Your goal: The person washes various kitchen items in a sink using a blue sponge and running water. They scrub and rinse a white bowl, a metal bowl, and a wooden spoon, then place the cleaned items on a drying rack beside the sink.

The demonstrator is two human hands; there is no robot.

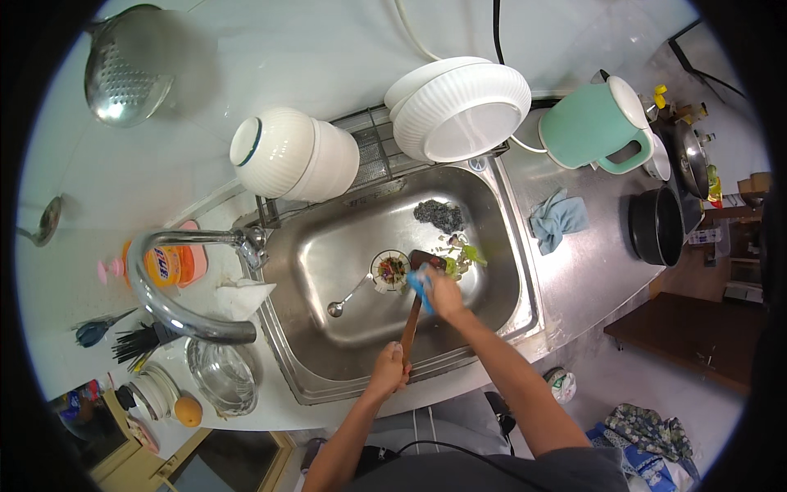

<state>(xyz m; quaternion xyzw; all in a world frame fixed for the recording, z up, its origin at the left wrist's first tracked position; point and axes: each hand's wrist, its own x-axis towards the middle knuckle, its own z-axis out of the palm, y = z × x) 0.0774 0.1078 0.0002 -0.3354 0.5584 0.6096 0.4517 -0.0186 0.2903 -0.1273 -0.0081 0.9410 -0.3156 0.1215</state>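
My left hand [390, 370] is closed around the wooden handle of a spatula [411, 329], whose dark head lies over the stainless steel sink [320, 234]. With my right hand [444, 295] I hold a blue cloth or sponge [419, 289] against the spatula near its head. Just left of the head, the drain strainer [390, 271] holds colourful food scraps. A metal spoon [336, 308] lies in the basin with its handle towards the strainer. Green vegetable scraps [470, 254] and a dark mesh scourer [438, 214] rest at the basin's right side.
A chrome faucet [147, 277] arches at the left. White bowls [295, 154] and white ribbed dishes [467, 111] stand on a wire rack behind the sink. To the right are a light blue cloth [558, 220], a green kettle [590, 126] and a black pot [656, 226]. A glass bowl [222, 376] sits front left.
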